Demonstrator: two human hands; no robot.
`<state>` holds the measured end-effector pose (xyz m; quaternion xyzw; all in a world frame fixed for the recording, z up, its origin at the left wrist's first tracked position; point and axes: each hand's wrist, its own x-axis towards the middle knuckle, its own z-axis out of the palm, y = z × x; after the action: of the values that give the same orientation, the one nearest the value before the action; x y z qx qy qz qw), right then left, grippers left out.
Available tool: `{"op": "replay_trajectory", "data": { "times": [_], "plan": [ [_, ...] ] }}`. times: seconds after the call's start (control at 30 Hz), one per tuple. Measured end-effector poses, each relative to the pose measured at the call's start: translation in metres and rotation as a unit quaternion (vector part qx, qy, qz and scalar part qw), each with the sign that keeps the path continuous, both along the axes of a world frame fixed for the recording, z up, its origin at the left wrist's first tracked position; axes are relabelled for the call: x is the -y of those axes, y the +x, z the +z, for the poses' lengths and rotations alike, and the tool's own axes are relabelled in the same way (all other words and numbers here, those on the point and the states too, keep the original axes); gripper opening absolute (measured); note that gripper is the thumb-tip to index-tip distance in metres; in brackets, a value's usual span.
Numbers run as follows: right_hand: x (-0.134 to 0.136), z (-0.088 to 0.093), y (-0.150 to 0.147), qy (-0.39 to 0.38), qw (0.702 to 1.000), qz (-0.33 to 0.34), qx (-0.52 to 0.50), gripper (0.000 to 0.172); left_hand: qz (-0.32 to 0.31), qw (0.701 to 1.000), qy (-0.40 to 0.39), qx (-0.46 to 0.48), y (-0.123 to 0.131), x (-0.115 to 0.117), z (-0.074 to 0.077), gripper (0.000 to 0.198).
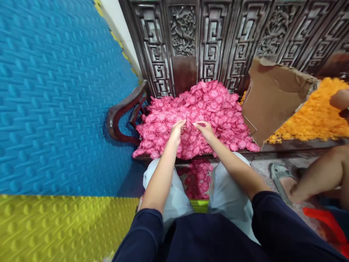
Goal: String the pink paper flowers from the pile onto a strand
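A heap of pink artificial flowers [215, 103] covers the near seat of a dark wooden bench, with my hands just over its front middle. My left hand [177, 130] has its thumb and fingers drawn together in a pinch. Facing it, a short gap away, my right hand [205, 130] is pinched too, its fingertips pointing left. Anything small and pink between the fingertips blends with the flowers behind, so I cannot make it out. More pink flowers [200, 174] lie below the seat, between my knees.
A bent cardboard sheet [272, 94] stands between the pink heap and a heap of orange flowers [313, 116]. A carved backrest [185, 69] rises behind; a curved armrest [113, 122] is at left, beside blue matting [60, 102]. Another person's leg [321, 174] and hand [340, 100] are at right.
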<state>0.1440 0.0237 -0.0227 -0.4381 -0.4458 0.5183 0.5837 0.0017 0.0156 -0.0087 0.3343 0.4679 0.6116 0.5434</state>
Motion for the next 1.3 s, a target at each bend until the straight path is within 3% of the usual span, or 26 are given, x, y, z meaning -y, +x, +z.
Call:
{"op": "replay_trajectory", "data": {
  "times": [0.07, 0.13, 0.23, 0.33, 0.43, 0.6, 0.73, 0.83, 0.93, 1.13, 1.3],
  "plan": [
    [-0.002, -0.004, 0.000, 0.015, 0.999, -0.028, -0.005, 0.022, 0.029, 0.999, 0.000, -0.022, 0.002, -0.004, -0.001, 0.004],
    [-0.001, 0.005, -0.003, 0.037, 0.999, -0.030, -0.010, 0.021, 0.067, 0.996, 0.015, -0.051, 0.004, -0.005, 0.000, 0.005],
    [0.007, 0.039, -0.011, 0.085, 0.996, -0.004, -0.026, 0.020, 0.114, 0.988, 0.047, -0.097, 0.004, -0.005, 0.002, 0.011],
    [0.018, 0.076, -0.014, 0.137, 0.990, 0.034, -0.018, 0.017, 0.121, 0.979, 0.084, -0.143, 0.003, -0.006, 0.006, 0.010],
    [0.017, 0.091, -0.010, 0.211, 0.973, 0.075, 0.057, 0.016, 0.142, 0.965, 0.125, -0.179, 0.004, -0.007, 0.016, 0.008],
    [-0.008, 0.065, -0.006, 0.149, 0.986, 0.005, 0.078, 0.013, 0.134, 0.957, 0.150, -0.208, 0.015, -0.007, 0.036, 0.005],
    [-0.020, 0.041, -0.018, 0.083, 0.993, 0.059, 0.054, 0.018, 0.154, 0.961, 0.142, -0.183, 0.020, -0.017, 0.038, 0.007],
    [-0.023, 0.031, -0.029, 0.066, 0.995, 0.060, 0.052, 0.020, 0.151, 0.965, 0.128, -0.172, 0.020, -0.023, 0.033, 0.009],
    [-0.022, 0.026, -0.032, 0.076, 0.995, 0.026, 0.055, 0.019, 0.147, 0.965, 0.130, -0.174, 0.018, -0.022, 0.027, 0.007],
    [-0.010, 0.031, -0.025, 0.135, 0.984, -0.088, 0.081, 0.018, 0.205, 0.959, 0.130, -0.147, 0.023, -0.011, 0.022, 0.010],
    [-0.009, 0.035, -0.021, 0.151, 0.982, -0.010, 0.109, 0.016, 0.176, 0.974, 0.113, -0.086, 0.026, -0.009, 0.024, 0.009]
  ]
}}
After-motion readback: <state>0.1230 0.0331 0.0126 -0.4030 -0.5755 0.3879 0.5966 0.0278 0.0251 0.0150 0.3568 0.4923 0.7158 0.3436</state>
